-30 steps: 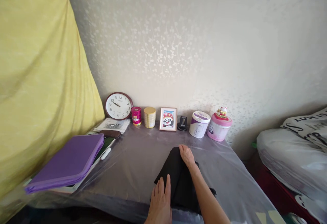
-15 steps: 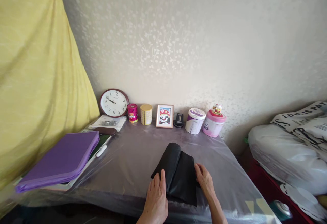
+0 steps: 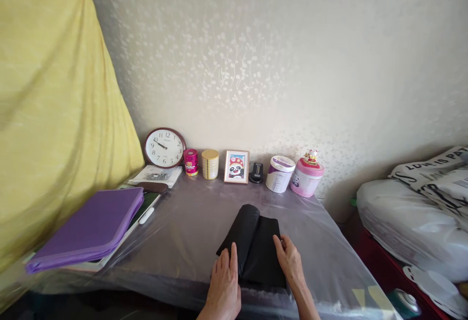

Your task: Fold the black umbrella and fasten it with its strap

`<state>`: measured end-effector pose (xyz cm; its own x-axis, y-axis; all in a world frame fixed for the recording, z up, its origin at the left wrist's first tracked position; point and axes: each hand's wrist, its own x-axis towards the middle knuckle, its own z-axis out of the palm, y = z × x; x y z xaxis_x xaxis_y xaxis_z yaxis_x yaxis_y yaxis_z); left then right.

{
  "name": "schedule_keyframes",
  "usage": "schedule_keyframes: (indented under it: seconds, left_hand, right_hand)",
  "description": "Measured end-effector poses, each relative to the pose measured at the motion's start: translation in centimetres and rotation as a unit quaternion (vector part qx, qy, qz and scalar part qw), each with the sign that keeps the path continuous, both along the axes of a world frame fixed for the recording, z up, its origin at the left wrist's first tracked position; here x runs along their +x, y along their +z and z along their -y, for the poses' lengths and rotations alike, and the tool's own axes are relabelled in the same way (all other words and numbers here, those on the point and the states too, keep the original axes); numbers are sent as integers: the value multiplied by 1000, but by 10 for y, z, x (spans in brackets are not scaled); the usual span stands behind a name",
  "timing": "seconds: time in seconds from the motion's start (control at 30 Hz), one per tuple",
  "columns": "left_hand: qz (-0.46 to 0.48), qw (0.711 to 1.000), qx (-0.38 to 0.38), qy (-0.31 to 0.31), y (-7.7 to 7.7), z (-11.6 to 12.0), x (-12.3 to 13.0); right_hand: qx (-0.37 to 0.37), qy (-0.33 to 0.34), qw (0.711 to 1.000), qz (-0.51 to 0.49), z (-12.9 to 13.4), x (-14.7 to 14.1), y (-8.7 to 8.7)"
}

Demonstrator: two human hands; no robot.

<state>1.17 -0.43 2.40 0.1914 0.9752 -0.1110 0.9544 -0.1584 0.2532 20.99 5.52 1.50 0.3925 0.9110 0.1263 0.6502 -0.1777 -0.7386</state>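
A folded black sheet [image 3: 263, 249], perhaps thin plastic or cloth, lies near the front edge of the table. Its left side is doubled over into a thick, rounded fold, while the right side lies flatter. Against the lower left of that fold rests my left hand [image 3: 224, 277], fingers stretched out and close together. My right hand [image 3: 290, 260] pinches the sheet's right edge, thumb on top and fingertips curled behind it, partly hidden.
A clear plastic cover lies over the table [image 3: 190, 242]. Along the wall stand a clock [image 3: 165, 148], several tins and tubs, and a panda picture frame [image 3: 236, 167]. A purple folder [image 3: 86, 227] lies at left. Stuffed bags [image 3: 405, 217] sit beyond the right edge.
My right hand has moved slightly left, its thumb now further over the sheet's right edge. The sheet's lower right corner has shifted a little. My left hand has stayed nearly still.
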Motion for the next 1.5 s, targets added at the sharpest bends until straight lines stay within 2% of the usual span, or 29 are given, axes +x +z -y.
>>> schedule_keyframes:
  seconds: [0.13, 0.3, 0.4, 0.53, 0.63, 0.73, 0.87, 0.97, 1.2, 1.37, 1.5]
  left_hand:
    - [5, 1000, -1, 2, 1, -1, 1]
    - [7, 1000, -25, 8, 5, -1, 1]
    - [6, 999, -34, 14, 8, -1, 1]
    - [6, 999, -40, 21, 7, -1, 3]
    - [14, 999, -24, 22, -2, -3, 4]
    - [32, 999, 3, 18, -20, -6, 3]
    - [57, 998, 39, 7, -41, -10, 1]
    - [60, 997, 51, -4, -47, -10, -1]
    - [65, 997, 45, 4, -37, -9, -5]
    - [74, 996, 56, 5, -34, -6, -17]
    - [76, 990, 119, 9, -21, -3, -24]
  right_hand:
    - [-6, 3, 1000, 26, -4, -4, 8]
    - [38, 23, 999, 11, -11, -6, 7]
    - [66, 54, 996, -33, -14, -9, 10]
    - [77, 96, 983, -136, -21, -20, 22]
    - [89, 112, 971, -193, -31, -36, 31]
    - [90, 113, 959, -242, -42, -54, 33]
    - [65, 122, 959, -247, -55, -73, 27]
    - [29, 140, 961, -238, -61, -82, 18]
    - [-22, 150, 972, -179, -66, -92, 8]
    - [-29, 210, 957, -197, -66, -94, 9]
    - [-19, 237, 950, -202, -66, -94, 8]
